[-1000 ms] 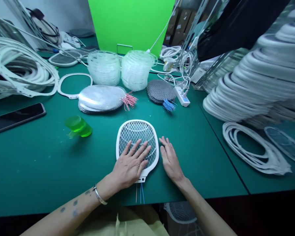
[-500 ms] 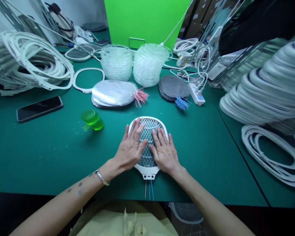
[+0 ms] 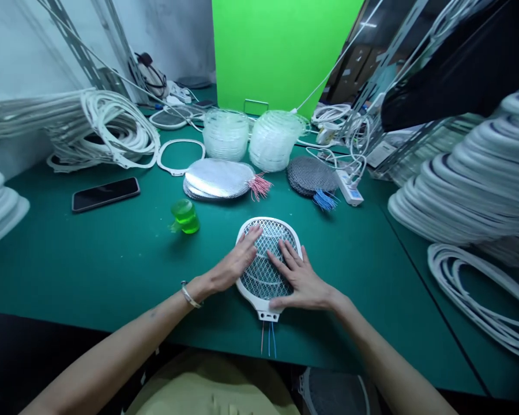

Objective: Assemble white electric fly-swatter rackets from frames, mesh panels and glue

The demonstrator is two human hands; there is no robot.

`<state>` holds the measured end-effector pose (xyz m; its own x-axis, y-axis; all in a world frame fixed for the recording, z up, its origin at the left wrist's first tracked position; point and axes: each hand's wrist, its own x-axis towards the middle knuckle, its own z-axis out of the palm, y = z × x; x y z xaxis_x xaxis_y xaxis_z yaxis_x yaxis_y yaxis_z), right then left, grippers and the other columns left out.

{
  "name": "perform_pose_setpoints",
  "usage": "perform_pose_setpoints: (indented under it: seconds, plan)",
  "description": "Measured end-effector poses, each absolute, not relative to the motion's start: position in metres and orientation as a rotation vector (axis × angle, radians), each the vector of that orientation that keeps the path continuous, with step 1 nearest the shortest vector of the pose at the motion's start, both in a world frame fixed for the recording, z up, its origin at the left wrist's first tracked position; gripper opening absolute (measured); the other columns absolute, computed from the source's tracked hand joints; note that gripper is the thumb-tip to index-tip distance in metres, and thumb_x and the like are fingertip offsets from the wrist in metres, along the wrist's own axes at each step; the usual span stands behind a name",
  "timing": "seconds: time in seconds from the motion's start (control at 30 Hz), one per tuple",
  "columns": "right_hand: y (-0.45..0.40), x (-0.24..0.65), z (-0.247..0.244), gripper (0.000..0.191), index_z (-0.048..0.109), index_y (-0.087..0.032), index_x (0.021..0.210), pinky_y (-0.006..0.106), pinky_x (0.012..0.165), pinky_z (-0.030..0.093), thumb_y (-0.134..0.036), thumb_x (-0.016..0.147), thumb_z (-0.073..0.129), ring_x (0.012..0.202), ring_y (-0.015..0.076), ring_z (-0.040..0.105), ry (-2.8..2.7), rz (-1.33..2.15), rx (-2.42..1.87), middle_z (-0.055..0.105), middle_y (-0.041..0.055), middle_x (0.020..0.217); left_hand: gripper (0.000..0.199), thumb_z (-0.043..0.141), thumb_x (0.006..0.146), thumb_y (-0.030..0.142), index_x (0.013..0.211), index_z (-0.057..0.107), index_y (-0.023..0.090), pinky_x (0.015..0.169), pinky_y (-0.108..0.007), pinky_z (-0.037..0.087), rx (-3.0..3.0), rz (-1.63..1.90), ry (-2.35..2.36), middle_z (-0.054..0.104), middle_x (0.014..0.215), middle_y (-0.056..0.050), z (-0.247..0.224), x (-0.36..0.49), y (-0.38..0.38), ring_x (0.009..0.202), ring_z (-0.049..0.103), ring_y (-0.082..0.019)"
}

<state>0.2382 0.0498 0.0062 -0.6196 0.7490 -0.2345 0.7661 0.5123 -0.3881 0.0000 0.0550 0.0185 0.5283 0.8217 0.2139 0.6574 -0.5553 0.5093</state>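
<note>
A white oval frame with metal mesh [image 3: 266, 282] lies flat on the green table, its narrow neck toward me. One red and two blue wires stick out below the neck. My left hand [image 3: 237, 259] touches the left side of the mesh, fingers stretched out and held near each other. On the right side lies my right hand [image 3: 300, 279], fingers spread over the mesh and thumb near the neck. Neither hand grips anything. Beyond them are a silvery mesh stack [image 3: 220, 178] with red wires and a dark mesh stack [image 3: 311, 176] with blue wires.
A green cup [image 3: 185, 217] and a phone [image 3: 106, 195] are at the left. Clear ring stacks [image 3: 274, 141] stand at the back, near a power strip [image 3: 349, 187]. White frames pile up at the left [image 3: 116, 129] and right [image 3: 467, 178].
The view has shifted, showing more of the left side. My right hand has turned, its thumb now down by the neck. The fingers of my left hand have drawn closer together at the mesh's left side.
</note>
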Motion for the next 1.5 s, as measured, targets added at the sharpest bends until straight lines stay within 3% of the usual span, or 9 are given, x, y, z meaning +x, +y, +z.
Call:
perform_pose_setpoints:
  seconds: [0.1,0.17,0.23,0.33,0.43,0.57,0.73,1.2,1.5]
  plan:
    - [0.050,0.240,0.011,0.110,-0.002,-0.038,0.153,0.064,0.111,-0.012,-0.081,0.071,0.057,0.146,0.0357,-0.013,2.676,-0.722,1.351,-0.019,0.0036,0.160,0.057,0.032,0.102,0.048,0.152,0.018,0.026,0.123,-0.052,0.015,2.253,1.118,1.572,0.019,0.163,-0.003,0.044,-0.038,0.055,0.150,0.011,-0.023]
    - [0.050,0.239,0.011,0.108,-0.001,-0.038,0.153,0.064,0.111,-0.012,-0.081,0.072,0.056,0.146,0.0355,-0.013,2.654,-0.735,1.346,-0.019,0.0039,0.160,0.080,0.057,0.090,0.055,0.151,0.018,0.022,0.121,-0.062,0.006,2.035,1.276,1.989,0.008,0.164,-0.008,0.048,-0.066,0.064,0.150,-0.001,-0.035]
    - [0.051,0.238,0.013,0.109,-0.001,-0.036,0.154,0.064,0.111,-0.013,-0.082,0.072,0.055,0.146,0.0356,-0.015,2.637,-0.762,1.328,-0.021,0.0051,0.159,0.087,0.071,0.081,0.050,0.149,0.024,0.021,0.113,-0.070,0.022,1.922,1.086,2.109,0.022,0.159,-0.015,0.042,-0.090,0.076,0.146,0.015,-0.045]
    - [0.055,0.239,0.016,0.112,-0.001,-0.035,0.154,0.065,0.109,-0.014,-0.082,0.070,0.057,0.145,0.0362,-0.017,2.621,-0.830,1.269,-0.023,0.0074,0.158,0.066,0.070,0.084,0.035,0.140,0.037,0.023,0.092,-0.054,0.054,1.923,1.013,2.049,0.054,0.136,-0.013,0.027,-0.104,0.088,0.121,0.057,-0.037]
    - [0.059,0.241,0.019,0.114,0.001,-0.035,0.154,0.067,0.108,-0.013,-0.081,0.068,0.061,0.145,0.0380,-0.015,2.618,-0.878,1.242,-0.019,0.0090,0.160,0.063,0.069,0.084,0.034,0.138,0.038,0.024,0.077,-0.042,0.061,1.959,1.052,1.836,0.062,0.120,-0.009,0.031,-0.087,0.068,0.096,0.068,-0.027]
    - [0.060,0.241,0.016,0.114,0.001,-0.034,0.154,0.066,0.108,-0.014,-0.080,0.068,0.061,0.145,0.0372,-0.015,2.602,-0.871,1.272,-0.020,0.0100,0.159,0.059,0.066,0.087,0.032,0.139,0.038,0.029,0.071,-0.030,0.062,2.066,0.872,1.170,0.063,0.119,-0.006,0.058,-0.039,0.008,0.091,0.069,-0.019]
    - [0.059,0.241,0.013,0.113,0.007,-0.036,0.154,0.065,0.109,-0.013,-0.078,0.067,0.065,0.146,0.0371,-0.011,2.646,-0.872,1.293,-0.015,0.0083,0.160,0.054,0.061,0.091,0.027,0.139,0.037,0.029,0.087,-0.038,0.059,2.132,0.854,0.969,0.059,0.131,-0.010,0.061,0.000,-0.028,0.112,0.062,-0.026]
    - [0.059,0.243,0.017,0.116,0.004,-0.035,0.154,0.068,0.108,-0.010,-0.080,0.065,0.064,0.146,0.0377,-0.011,2.652,-0.943,1.274,-0.013,0.0114,0.160,0.053,0.061,0.091,0.029,0.138,0.038,0.030,0.087,-0.035,0.060,2.107,0.918,1.215,0.060,0.130,-0.008,0.040,-0.019,-0.015,0.119,0.060,-0.025]
    - [0.060,0.240,0.029,0.117,-0.003,-0.036,0.153,0.069,0.107,-0.011,-0.082,0.066,0.061,0.144,0.0372,-0.016,2.557,-1.031,1.280,-0.020,0.0098,0.158,0.053,0.061,0.090,0.033,0.138,0.039,0.030,0.072,-0.033,0.063,2.022,0.904,1.275,0.061,0.128,-0.008,0.034,-0.033,0.045,0.099,0.069,-0.023]
